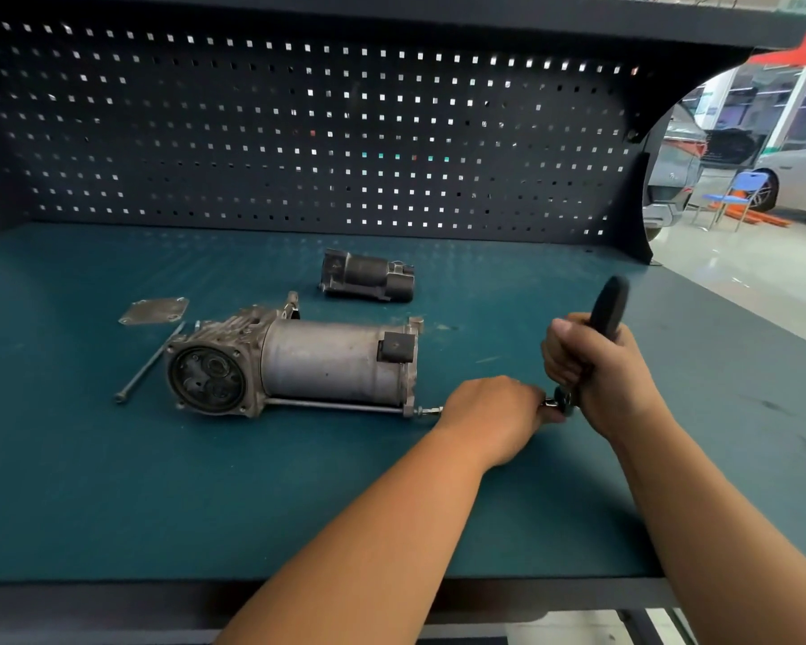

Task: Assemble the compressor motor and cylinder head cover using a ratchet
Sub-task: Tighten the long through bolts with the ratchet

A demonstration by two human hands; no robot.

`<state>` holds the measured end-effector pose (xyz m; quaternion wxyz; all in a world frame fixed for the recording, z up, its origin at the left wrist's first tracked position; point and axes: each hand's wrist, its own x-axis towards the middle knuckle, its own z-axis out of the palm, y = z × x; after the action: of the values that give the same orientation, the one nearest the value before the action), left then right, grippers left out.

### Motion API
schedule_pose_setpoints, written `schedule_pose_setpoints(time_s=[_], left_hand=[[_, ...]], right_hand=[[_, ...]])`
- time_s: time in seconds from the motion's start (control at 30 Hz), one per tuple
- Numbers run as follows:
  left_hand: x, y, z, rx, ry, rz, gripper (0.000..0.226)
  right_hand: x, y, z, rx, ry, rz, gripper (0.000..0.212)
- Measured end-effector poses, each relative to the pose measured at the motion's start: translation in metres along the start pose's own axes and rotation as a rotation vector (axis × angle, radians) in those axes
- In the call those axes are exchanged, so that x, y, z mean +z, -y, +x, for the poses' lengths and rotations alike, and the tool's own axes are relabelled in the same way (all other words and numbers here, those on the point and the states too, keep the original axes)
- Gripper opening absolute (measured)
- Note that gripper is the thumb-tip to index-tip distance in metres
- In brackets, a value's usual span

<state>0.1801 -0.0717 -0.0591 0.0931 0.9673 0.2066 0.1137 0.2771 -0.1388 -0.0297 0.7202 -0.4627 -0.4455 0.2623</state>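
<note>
Gripping the ratchet [607, 305] handle in a closed right hand [601, 374], we steady its extension with the left hand [494, 414], curled around it. The compressor motor [294, 363] lies at ten o'clock of our hands, its long through-bolt [336, 405] engaged. It looks heavy and rigid; the bare casing offers the firmest hold.

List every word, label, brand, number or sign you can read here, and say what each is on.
None can be read.
Compressor motor: no legible marking.
Smaller dark part behind it: a possible mark on its end, too blurred to read.
Flat cover plate: bare.
Ratchet: no visible brand.
</note>
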Motion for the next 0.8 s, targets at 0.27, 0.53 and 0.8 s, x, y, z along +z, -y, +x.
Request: schedule_pose_setpoints(time_s=[0.27,0.53,0.8], left_hand=[[0.001,0.0,-0.003,-0.02,-0.01,-0.013,0.039],[0.002,0.0,-0.006,0.035,-0.072,-0.03,0.038],[-0.001,-0.002,-0.007,0.031,-0.077,-0.007,0.039]], right_hand=[[-0.008,-0.014,0.007,0.158,-0.264,-0.605,0.031],[-0.019,-0.018,0.01,0.37,-0.328,-0.4,0.029],[-0.017,0.005,0.001,-0.004,0.062,0.099,0.054]])
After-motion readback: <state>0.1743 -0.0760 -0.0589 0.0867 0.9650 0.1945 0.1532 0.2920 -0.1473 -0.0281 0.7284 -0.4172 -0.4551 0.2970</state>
